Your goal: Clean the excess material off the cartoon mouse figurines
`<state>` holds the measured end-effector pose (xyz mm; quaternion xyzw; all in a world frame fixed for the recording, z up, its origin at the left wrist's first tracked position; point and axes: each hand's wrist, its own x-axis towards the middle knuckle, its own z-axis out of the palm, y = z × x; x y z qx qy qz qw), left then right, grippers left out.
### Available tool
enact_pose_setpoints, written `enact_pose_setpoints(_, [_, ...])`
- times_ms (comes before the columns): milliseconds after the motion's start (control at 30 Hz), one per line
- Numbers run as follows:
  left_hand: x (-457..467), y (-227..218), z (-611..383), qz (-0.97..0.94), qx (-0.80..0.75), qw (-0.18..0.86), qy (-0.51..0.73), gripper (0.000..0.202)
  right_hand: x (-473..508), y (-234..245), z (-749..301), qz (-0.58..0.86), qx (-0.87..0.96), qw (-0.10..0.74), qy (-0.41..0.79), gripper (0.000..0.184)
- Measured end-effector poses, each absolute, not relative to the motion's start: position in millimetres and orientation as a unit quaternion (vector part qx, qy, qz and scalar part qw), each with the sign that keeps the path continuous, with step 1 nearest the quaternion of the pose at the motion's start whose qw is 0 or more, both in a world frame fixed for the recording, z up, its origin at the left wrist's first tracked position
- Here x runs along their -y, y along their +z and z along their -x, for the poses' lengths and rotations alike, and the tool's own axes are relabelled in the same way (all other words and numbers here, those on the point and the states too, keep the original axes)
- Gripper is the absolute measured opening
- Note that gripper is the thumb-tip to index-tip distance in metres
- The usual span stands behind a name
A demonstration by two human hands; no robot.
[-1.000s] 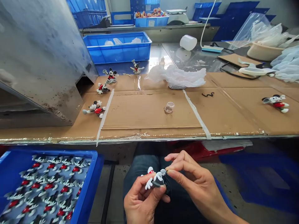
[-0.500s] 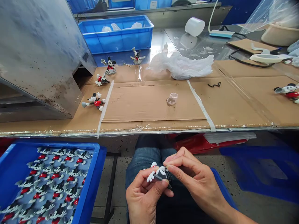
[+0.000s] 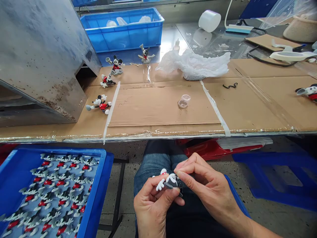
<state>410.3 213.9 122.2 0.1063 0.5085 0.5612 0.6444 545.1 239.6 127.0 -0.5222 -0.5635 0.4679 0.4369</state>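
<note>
My left hand grips a small mouse figurine with white gloves, a black head and red shorts, held over my lap below the table edge. My right hand pinches the figurine's head end with thumb and forefinger, the other fingers curled. A blue bin at my lower left holds several identical figurines laid in rows. More figurines sit on the cardboard-covered table: one lying, one lying, one standing, one standing and one at the right edge.
A grey metal housing fills the left of the table. A blue crate stands behind, with a crumpled white plastic bag, a small clear cup, a black curled piece and a tape roll. Blue stool at right.
The view has tilted down a little, so the table sits higher in frame. Both hands stay on the figurine, with the right fingers closing tighter on its head.
</note>
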Motion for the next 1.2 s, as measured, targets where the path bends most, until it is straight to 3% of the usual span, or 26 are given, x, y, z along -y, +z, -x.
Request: enact_pose_setpoints(1200, [-208.1, 131.3, -415.7, -0.115, -0.533, 0.61, 0.575, 0.028, -235.4, 128.3, -543.9, 0.5, 0.575, 0.438, 0.478, 0.017])
